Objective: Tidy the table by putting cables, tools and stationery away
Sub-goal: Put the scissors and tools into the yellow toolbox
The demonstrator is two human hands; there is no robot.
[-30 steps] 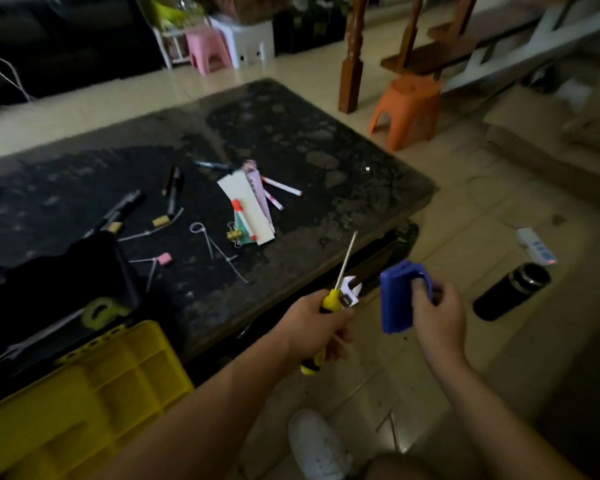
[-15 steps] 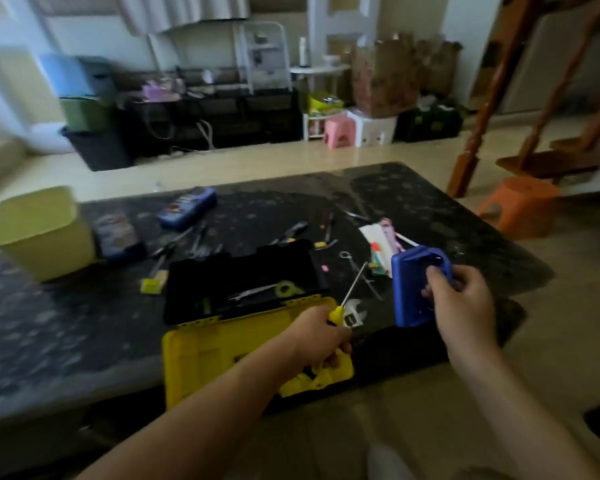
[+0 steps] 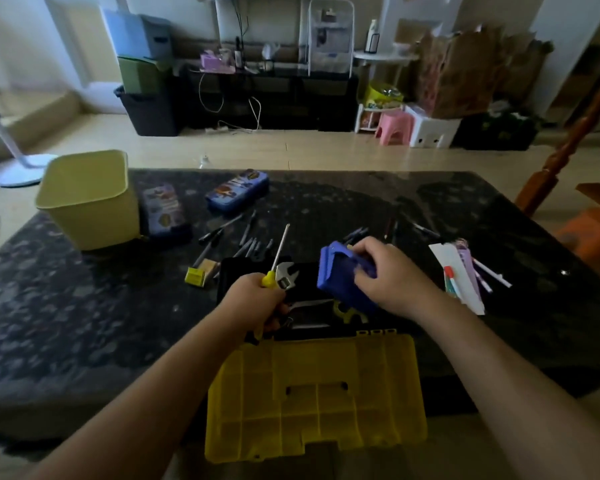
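Note:
My left hand (image 3: 257,303) grips a yellow-handled screwdriver (image 3: 279,249) together with a small silver adjustable wrench (image 3: 286,273), right over the open black toolbox (image 3: 229,271). My right hand (image 3: 392,275) holds a blue plastic case (image 3: 340,282) tilted above the toolbox's right side. The toolbox's yellow lid (image 3: 314,393) lies folded open toward me. Inside the box I glimpse a metal tool and a yellow piece (image 3: 347,311). Several pens (image 3: 246,237) lie scattered on the dark table (image 3: 84,306) behind the box.
A yellow bin (image 3: 87,199) stands at the table's left rear, with two blue pencil cases (image 3: 238,190) beside it. A small yellow block (image 3: 196,275) sits left of the toolbox. Papers and markers (image 3: 461,275) lie to the right. An orange stool (image 3: 593,233) is off the right edge.
The view swung from the floor at the table's right up to the whole table. Both hands, still holding their things, moved forward from the table's edge to above the open toolbox.

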